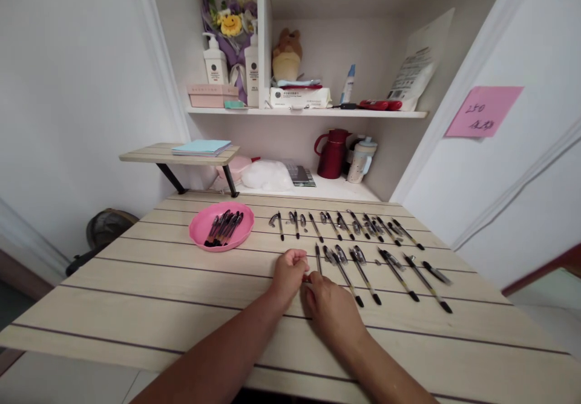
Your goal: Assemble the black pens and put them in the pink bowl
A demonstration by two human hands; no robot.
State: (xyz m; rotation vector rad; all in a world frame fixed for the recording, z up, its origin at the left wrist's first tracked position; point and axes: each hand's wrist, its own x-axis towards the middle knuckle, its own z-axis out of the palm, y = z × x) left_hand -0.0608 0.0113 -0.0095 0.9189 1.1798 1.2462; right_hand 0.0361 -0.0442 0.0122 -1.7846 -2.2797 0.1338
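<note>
My left hand [289,276] and my right hand [333,307] meet low over the middle of the table, fingertips pinched close together. A tiny reddish bit shows between them; what they grip is mostly hidden by the fingers. Just beyond my right knuckles a black pen [318,259] points away, its lower part covered by the hand. To the right lie clear-barrelled pens [367,278] with black ends in a slanting row, with loose dark clear caps [359,254] beside several of them. Farther back is a second row of pens [316,227] and caps. A pink dish [196,234] at left holds several black pens [224,227].
Slatted wooden table [181,307]. At its back left stands a small raised shelf [154,153] on black legs, bearing blue paper [202,147]. Behind are a red jug [333,156], a tumbler [362,161] and a white plastic bag [267,176]. Bottles [215,62] and a plush toy [287,56] sit higher.
</note>
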